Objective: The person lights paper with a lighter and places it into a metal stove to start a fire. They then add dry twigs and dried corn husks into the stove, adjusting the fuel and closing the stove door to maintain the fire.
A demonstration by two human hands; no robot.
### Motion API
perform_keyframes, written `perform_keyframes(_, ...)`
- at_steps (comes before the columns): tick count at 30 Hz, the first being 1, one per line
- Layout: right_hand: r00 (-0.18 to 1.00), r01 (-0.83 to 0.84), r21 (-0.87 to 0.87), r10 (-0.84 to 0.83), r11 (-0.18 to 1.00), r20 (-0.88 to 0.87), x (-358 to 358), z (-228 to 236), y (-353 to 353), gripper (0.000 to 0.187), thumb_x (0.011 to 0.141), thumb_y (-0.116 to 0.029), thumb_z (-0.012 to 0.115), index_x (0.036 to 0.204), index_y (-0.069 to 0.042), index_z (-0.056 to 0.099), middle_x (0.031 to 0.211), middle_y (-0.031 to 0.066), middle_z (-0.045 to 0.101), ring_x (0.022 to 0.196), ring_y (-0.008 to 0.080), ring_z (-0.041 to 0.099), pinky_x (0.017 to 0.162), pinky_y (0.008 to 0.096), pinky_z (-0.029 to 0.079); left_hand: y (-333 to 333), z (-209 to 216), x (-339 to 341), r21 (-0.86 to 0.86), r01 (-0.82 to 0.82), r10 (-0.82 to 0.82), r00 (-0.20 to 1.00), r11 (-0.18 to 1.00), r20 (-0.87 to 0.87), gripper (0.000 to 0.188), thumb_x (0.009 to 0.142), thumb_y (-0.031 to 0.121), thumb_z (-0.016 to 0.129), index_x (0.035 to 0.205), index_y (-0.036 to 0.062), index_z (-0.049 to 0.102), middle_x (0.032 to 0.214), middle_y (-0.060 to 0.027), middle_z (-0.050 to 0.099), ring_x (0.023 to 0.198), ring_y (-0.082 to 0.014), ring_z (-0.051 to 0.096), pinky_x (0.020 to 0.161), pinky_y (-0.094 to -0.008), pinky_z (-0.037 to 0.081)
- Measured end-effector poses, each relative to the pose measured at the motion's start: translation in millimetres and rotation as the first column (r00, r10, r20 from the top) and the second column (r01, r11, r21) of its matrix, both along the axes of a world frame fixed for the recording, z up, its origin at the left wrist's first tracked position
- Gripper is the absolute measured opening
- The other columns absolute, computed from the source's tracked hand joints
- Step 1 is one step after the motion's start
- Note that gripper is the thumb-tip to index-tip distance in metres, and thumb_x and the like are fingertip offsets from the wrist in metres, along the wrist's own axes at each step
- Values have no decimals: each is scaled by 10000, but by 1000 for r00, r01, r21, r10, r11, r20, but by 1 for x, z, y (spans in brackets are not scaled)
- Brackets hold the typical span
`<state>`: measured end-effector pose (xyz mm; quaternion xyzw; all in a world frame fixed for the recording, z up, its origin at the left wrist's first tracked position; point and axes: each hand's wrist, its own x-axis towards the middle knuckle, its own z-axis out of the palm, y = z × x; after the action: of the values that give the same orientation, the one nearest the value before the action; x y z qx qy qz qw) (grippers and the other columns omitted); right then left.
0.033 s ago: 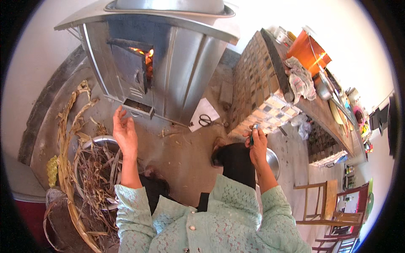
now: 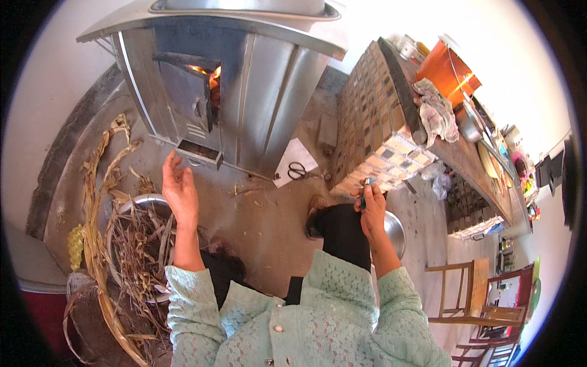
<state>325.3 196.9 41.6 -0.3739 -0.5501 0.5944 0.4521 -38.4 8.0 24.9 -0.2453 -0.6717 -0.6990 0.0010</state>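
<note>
Lighter [image 2: 367, 182] — seemingly — clear of stove [image 2: 260, 101]

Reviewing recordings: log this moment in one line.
left hand: open, empty; right hand: holding green metal-topped lighter; boxy silver metal stove: dark door ajar, orange flames inside

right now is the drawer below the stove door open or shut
Open: the drawer juts out from the stove, its inside visible from above, near the left hand.
</note>
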Motion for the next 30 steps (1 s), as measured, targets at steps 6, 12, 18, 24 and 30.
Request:
perform_keyframes(6, 992, -20, 56, 26, 998, -126, 1, -17, 1, 292, 953, -222, 518, 1188, -50, 501, 946, 62, 619, 731, 79, 524, 611, 225, 425, -2, -7, -6, -25, 12, -11, 999, 1000, 34, 445, 854, -31, 541, 1283, 72, 478, 1151, -144, 576, 924, -171, 571, 801, -295, 476)
perform_keyframes(12, 951, -20, -19, 13, 1000, -308, 6, -22, 6, 304, 944, -174, 522, 1220, -57, 474, 965, 75, 612, 771, 120, 548, 667, 265, 454, -1, -9, -6, -40, 24, -23, 999, 999, 28, 389, 871, 3, 534, 1257, 36, 505, 1180, -104, 568, 935, -149, 565, 790, -282, 462)
perform_keyframes(18, 932, 59, -46, -72, 997, -356, 7, -25, 8, 273, 958, -160, 491, 1214, -64, 475, 933, 82, 615, 727, 121, 548, 662, 272, 448, -2, -27, -17, -133, 10, -16, 999, 991, -48, 354, 883, 36, 539, 1236, 38, 537, 1062, -41, 589, 773, -76, 504, 661, -229, 416)
perform_keyframes(24, 938, 70, -13, -71, 997, -338, 5, -26, 4, 259, 960, -172, 496, 1190, -56, 483, 911, 80, 625, 719, 107, 553, 652, 261, 458, -1, -26, -15, -66, 32, -34, 999, 997, -39, 324, 884, 52, 547, 1207, 17, 548, 873, -4, 590, 675, -50, 439, 592, -220, 371)
perform_keyframes(30, 937, 91, -22, -93, 996, -336, 3, -24, 3, 245, 962, -174, 492, 1179, -61, 494, 902, 77, 624, 715, 108, 548, 646, 252, 451, -1, -28, -16, -36, 55, -57, 997, 998, -47, 314, 884, 45, 547, 1196, 14, 553, 860, -4, 588, 684, -57, 456, 597, -224, 389)
